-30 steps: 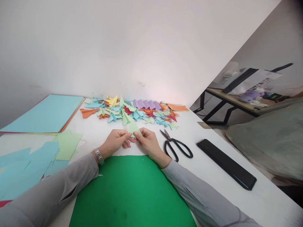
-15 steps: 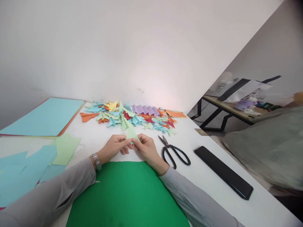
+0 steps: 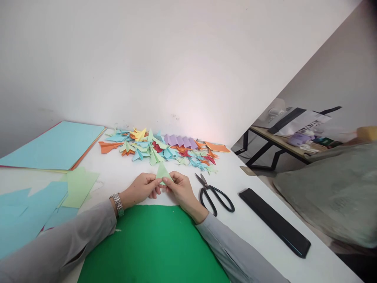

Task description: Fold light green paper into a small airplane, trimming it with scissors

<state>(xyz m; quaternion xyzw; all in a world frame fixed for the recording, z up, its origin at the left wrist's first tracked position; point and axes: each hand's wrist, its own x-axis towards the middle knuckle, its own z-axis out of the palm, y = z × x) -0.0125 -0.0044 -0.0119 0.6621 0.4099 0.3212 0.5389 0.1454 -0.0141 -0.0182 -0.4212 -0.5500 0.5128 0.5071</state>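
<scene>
A pale green piece of folded paper (image 3: 161, 173), pointed at its far end, is pinched between both hands above the white table. My left hand (image 3: 144, 186) grips its near left side, thumb on top. My right hand (image 3: 180, 188) holds the near right side the same way, and the two thumbs almost meet. Fingers hide the paper's lower edge. Just beyond lies a heap of small folded paper planes (image 3: 141, 145) in several colours. Under my wrists a large green sheet (image 3: 156, 243) covers the near part of the table.
Black-handled scissors (image 3: 210, 192), blades partly apart, lie right of my right hand, with a long black case (image 3: 275, 222) beyond. Large coloured sheets (image 3: 55, 145) are stacked at left, near loose blue and green pieces (image 3: 79, 188). A wall (image 3: 165, 63) rises behind.
The green paper's tip now looks shorter and sits nearer to me, still pinched in both hands. The view has shifted slightly.
</scene>
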